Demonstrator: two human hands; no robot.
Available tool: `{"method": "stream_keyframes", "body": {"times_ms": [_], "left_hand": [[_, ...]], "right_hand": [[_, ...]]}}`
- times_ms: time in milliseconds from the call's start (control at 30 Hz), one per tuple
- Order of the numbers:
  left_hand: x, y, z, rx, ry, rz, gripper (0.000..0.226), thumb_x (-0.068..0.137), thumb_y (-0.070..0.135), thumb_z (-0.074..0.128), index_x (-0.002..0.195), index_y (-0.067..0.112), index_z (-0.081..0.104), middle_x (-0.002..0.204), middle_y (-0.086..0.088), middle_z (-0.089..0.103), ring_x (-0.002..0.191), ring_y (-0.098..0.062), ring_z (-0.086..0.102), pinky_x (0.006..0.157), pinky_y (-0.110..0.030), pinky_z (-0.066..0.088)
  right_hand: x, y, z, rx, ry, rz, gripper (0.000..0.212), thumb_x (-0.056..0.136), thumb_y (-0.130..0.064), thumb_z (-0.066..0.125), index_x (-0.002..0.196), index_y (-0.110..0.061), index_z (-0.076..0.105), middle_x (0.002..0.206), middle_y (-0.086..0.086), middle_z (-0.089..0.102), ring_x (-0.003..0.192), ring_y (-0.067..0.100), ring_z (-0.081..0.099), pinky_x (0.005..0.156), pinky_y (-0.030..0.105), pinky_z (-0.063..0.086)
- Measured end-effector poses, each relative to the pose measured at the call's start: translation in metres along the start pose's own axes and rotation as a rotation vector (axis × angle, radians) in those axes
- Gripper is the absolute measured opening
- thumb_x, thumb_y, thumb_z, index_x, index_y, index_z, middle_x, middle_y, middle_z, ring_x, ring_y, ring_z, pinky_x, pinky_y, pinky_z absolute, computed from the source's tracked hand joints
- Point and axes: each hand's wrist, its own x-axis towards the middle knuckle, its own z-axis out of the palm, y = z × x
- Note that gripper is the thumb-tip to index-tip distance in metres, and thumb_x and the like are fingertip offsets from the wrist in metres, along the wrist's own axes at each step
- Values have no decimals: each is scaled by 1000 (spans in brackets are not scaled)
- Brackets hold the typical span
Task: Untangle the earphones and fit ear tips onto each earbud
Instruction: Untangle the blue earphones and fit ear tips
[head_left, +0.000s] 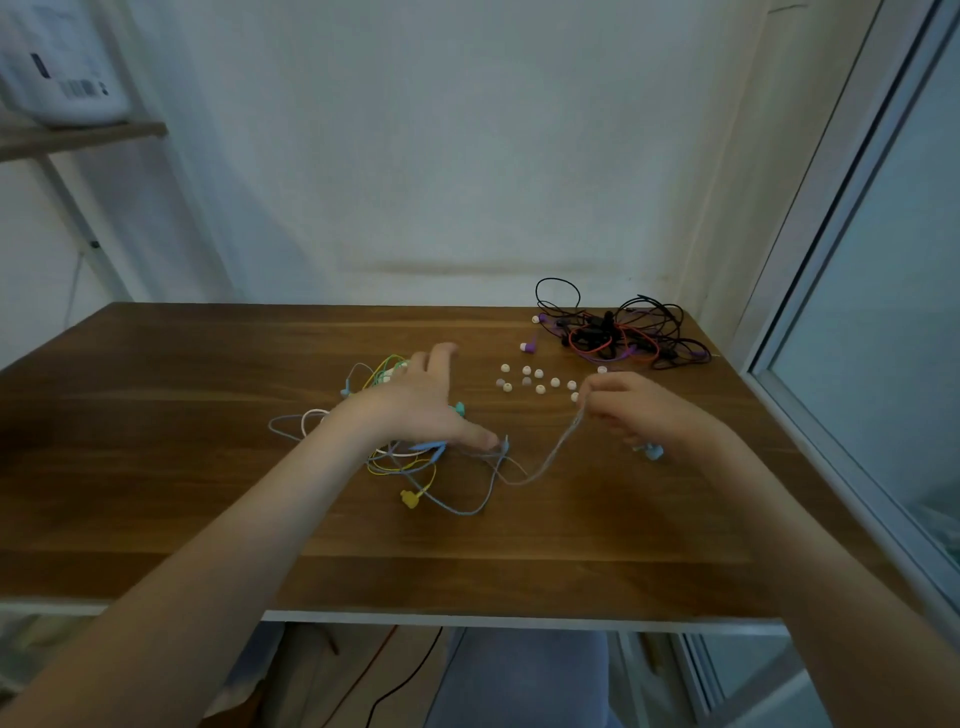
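A tangle of pastel earphones (400, 462) in blue, yellow, white and teal lies mid-table. My left hand (426, 400) lies flat over it with fingers spread, the thumb pressing a blue cable down near a blue plug. My right hand (639, 410) pinches a grey-blue cable (550, 457) and lifts it off the table to the right; a blue earbud (653, 451) shows under that hand. Several white ear tips (537, 382) are scattered between the hands and the far edge. A yellow plug (409, 499) sits at the tangle's near side.
A second tangle of black, purple and orange earphones (618, 332) lies at the far right corner, with a purple earbud (529, 346) beside it. The wooden table (208, 493) ends at a wall behind and a window frame (831, 312) on the right.
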Motion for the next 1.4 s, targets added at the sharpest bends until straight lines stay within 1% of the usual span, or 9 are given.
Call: {"method": "stream_keyframes", "body": {"times_ms": [100, 233, 367, 467, 600, 833, 1033, 1267, 1400], "left_hand": [[-4, 16, 1, 58, -38, 158, 109, 71, 62, 71, 151, 27, 7, 159, 2, 7, 144, -26, 15, 114, -45, 27], [0, 34, 13, -203, -95, 274, 78, 85, 62, 55, 146, 23, 24, 149, -2, 37, 129, -16, 43, 106, -36, 39], [8, 43, 24, -574, -180, 207, 54, 95, 45, 49, 136, 15, 31, 106, -7, 65, 77, -11, 62, 65, -20, 48], [15, 39, 30, -759, -213, 140, 24, 102, 29, 44, 108, 7, 49, 58, -2, 49, 39, -10, 32, 38, -20, 28], [25, 26, 31, -767, -113, 98, 29, 104, 22, 39, 93, 2, 56, 51, -2, 34, 35, -10, 22, 37, -19, 17], [32, 12, 35, -644, -92, 11, 27, 104, 20, 39, 88, 11, 58, 63, -1, 56, 40, -8, 39, 38, -18, 31], [44, 16, 48, -376, 133, 79, 19, 97, 18, 42, 111, 21, 55, 103, -3, 63, 88, -18, 65, 82, -38, 55], [50, 25, 52, -749, -184, -91, 49, 100, 53, 28, 110, 13, 56, 74, -7, 67, 47, -11, 51, 41, -18, 43], [58, 19, 51, -948, -237, -95, 39, 103, 35, 40, 109, 3, 61, 68, -3, 68, 49, -5, 46, 44, -15, 38]], "right_hand": [[3, -13, 10, -69, -55, -11, 22, 92, -9, 39, 84, -17, 58, 56, -6, 38, 45, 7, 30, 44, 22, 24], [9, -25, 25, -97, -43, -106, 12, 94, -11, 40, 91, -20, 45, 68, -3, 44, 55, 8, 37, 52, 23, 30], [13, -30, 32, -107, -87, -227, 14, 98, -12, 39, 102, -13, 26, 75, 0, 45, 63, 9, 38, 55, 20, 34], [12, -26, 28, -25, -98, -188, 18, 97, -7, 42, 102, -14, 27, 71, 1, 47, 60, 9, 43, 50, 17, 37], [12, -13, 20, 104, -184, -172, 8, 94, -6, 53, 101, -7, 49, 78, 6, 63, 70, 16, 61, 64, 23, 50], [22, 2, 19, 357, -190, -103, 11, 92, 2, 51, 101, -4, 54, 87, 10, 61, 78, 16, 63, 71, 31, 56], [34, 1, 36, 219, -95, -149, 15, 89, -3, 61, 102, -6, 56, 91, 5, 60, 76, 10, 59, 67, 23, 52], [41, 6, 51, 190, 46, -220, 19, 82, -8, 71, 98, -7, 61, 90, 4, 69, 85, 16, 65, 80, 30, 53], [46, 6, 53, 84, 151, -246, 19, 79, -8, 74, 94, -10, 61, 95, 3, 65, 86, 11, 63, 79, 27, 52]]}}
